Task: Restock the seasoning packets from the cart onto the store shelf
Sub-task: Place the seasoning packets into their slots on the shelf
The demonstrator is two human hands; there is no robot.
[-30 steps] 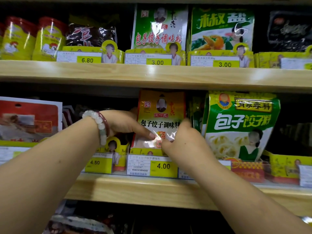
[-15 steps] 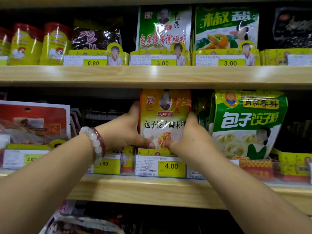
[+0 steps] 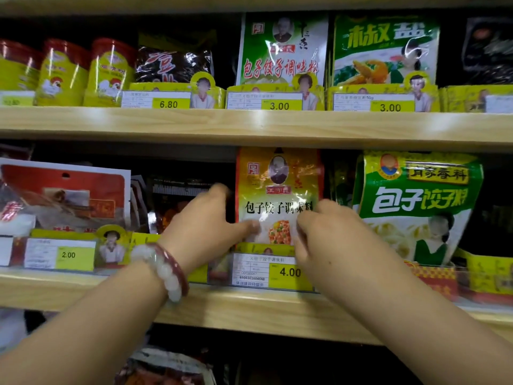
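An orange-yellow seasoning packet (image 3: 279,187) stands upright on the middle wooden shelf (image 3: 249,309), behind the 4.00 price tag (image 3: 273,272). My left hand (image 3: 205,226), with a bead bracelet on the wrist, grips the packet's lower left edge, thumb across its front. My right hand (image 3: 324,232) holds the lower right edge, fingers curled on it. The packet's bottom is hidden behind the tag holder and my hands.
A green dumpling-seasoning bag (image 3: 416,201) stands right of the packet, a red-and-white packet (image 3: 63,195) far left. The upper shelf (image 3: 249,123) carries yellow tins (image 3: 63,73), a dark bag and green packets. Below the middle shelf, more packets (image 3: 166,368) show dimly.
The view has shifted, so the shelves sit lower and further right in the frame. Both hands stay on the packet, which now stands a little higher behind the 4.00 tag.
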